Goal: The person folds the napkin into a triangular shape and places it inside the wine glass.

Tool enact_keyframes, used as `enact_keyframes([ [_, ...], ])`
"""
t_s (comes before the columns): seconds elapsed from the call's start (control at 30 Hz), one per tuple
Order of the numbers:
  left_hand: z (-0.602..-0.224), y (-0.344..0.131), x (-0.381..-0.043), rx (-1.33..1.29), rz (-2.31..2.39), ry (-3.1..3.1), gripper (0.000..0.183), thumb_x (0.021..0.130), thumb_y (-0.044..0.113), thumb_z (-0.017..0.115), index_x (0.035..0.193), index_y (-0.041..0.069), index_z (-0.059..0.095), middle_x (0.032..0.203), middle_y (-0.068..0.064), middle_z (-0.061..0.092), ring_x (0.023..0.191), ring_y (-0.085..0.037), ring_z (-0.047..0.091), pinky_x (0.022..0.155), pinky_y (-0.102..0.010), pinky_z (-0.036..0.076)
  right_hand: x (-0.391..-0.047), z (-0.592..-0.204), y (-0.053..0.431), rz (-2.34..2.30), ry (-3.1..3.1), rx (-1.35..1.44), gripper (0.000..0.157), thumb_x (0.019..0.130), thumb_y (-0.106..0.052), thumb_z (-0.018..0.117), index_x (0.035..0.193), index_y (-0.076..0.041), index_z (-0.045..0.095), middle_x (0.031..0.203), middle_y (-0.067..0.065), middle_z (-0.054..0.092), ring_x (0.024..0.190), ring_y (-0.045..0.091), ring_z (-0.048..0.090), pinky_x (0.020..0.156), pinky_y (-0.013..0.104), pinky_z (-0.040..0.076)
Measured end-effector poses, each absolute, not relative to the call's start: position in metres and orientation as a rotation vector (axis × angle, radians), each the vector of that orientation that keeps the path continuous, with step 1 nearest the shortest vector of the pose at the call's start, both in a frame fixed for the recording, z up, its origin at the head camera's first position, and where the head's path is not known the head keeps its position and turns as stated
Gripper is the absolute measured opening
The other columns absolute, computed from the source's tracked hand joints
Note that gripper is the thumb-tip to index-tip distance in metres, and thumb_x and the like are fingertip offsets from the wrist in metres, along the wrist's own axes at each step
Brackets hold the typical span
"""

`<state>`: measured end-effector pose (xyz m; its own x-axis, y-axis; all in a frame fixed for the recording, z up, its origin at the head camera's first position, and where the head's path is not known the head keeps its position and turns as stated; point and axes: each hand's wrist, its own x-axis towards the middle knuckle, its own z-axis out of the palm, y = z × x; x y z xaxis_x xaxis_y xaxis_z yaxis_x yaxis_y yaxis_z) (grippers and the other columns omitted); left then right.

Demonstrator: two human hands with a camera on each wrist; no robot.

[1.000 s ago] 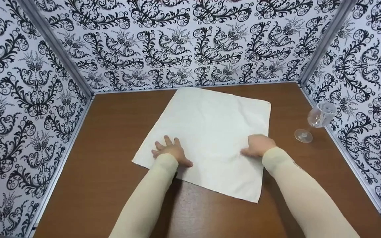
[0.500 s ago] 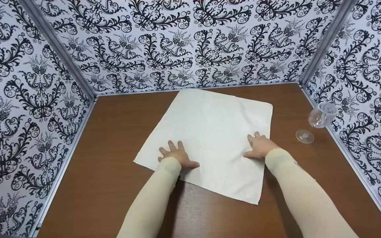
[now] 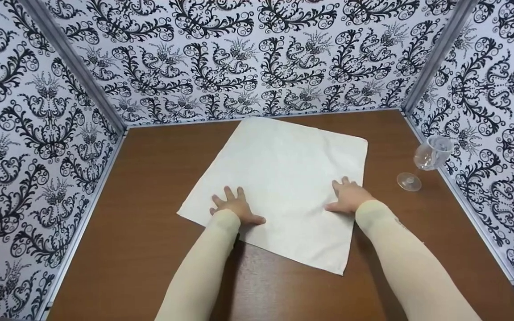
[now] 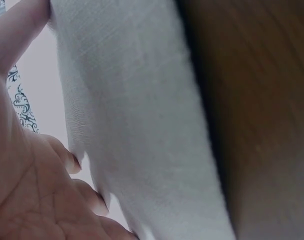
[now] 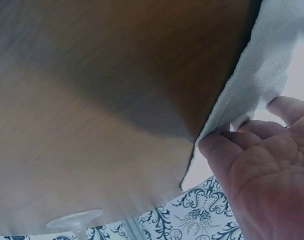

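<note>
A white cloth [image 3: 283, 169] lies spread at an angle on the brown wooden table, with slight wrinkles on its right side. On its lower left part rests my left hand [image 3: 235, 210], fingers spread and thumb pointing right. Near the cloth's right edge my right hand [image 3: 350, 197] touches the fabric with its fingers apart. In the left wrist view the fingertips of the left hand [image 4: 47, 190] meet the cloth [image 4: 137, 120]. The right wrist view has the right hand [image 5: 272, 170] with its fingertips on the cloth [image 5: 262, 75] beside its edge.
A clear stemmed wine glass [image 3: 426, 160] stands upright at the right of the table [image 3: 150, 178], near the side wall. Patterned black-and-white walls [image 3: 239, 58] enclose the back and both sides, with grey frame posts [image 3: 440, 55] in the corners.
My right hand's fingers, tucked a second ago, are now spread on the cloth. The left hand has shifted slightly right across it. The cloth lies nearly as before.
</note>
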<state>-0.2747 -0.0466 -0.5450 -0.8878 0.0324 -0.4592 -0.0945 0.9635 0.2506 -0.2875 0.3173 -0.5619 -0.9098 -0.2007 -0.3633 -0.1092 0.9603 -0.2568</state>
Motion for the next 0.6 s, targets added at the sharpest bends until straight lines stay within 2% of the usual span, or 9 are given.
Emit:
enact_keyframes([
  [0.6, -0.5389, -0.0483, -0.2700, -0.028, 0.352, 2.655, 0.130, 0.077, 0.076, 0.079, 0.171, 0.019, 0.010, 0.177, -0.021, -0.004, 0.158, -0.060, 0.001, 0.121, -0.075, 0.024, -0.2854, -0.5635, 0.3157, -0.307, 2.730, -0.219, 0.104, 0.094, -0.063, 0.067, 0.162, 0.006, 0.030, 0.164, 0.043, 0.019, 0.147, 0.068, 0.026, 0.118, 0.072, 0.032],
])
